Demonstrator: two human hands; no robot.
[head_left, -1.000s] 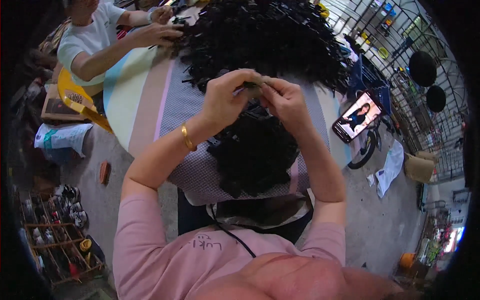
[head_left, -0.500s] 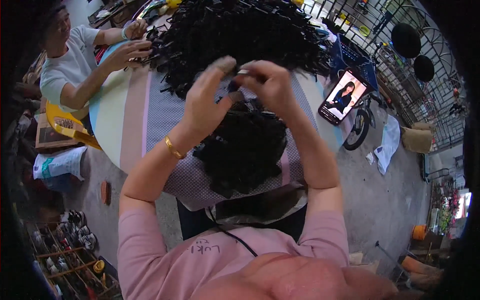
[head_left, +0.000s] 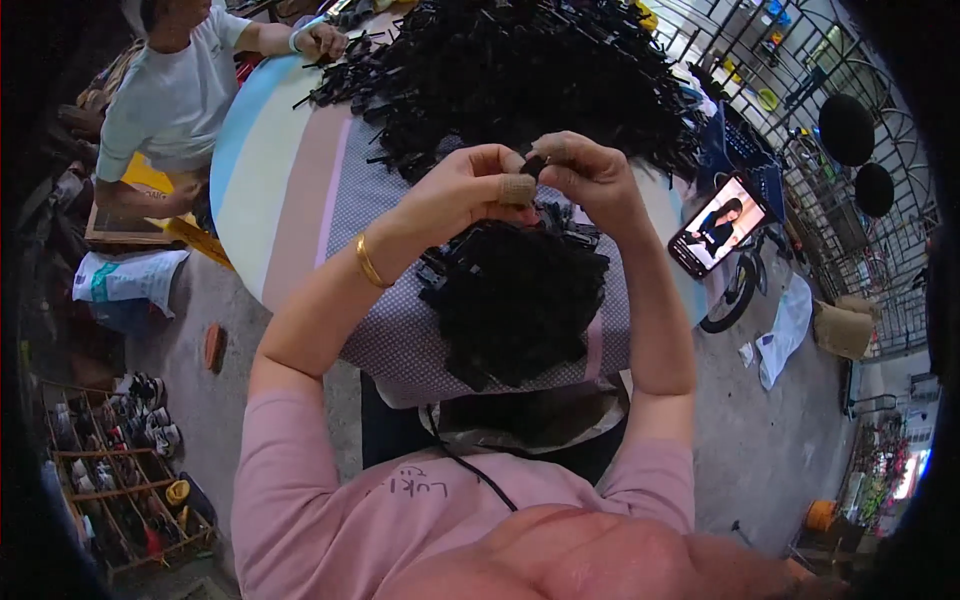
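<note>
Black piece (head_left: 533, 167): raised over the bench (head_left: 285, 190), between near heap (head_left: 515, 305) and larger far heap (head_left: 540, 85). Change: hands apart half a second ago, now together. Right hand (head_left: 597, 188) grip pinches the piece; left hand (head_left: 462, 192) grip apparently likewise. Judged: two-handed handling resumed.

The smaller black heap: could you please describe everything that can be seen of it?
The smaller black heap is a rounded, uneven mound of many narrow dark pieces lying loosely together, some ends sticking out along its edges. Its surface looks mostly dull; the material cannot be told. It rests on the grey patterned cloth, near the cloth's front edge. The left hand and right hand are at its far end; whether they touch it is not clear.
</note>
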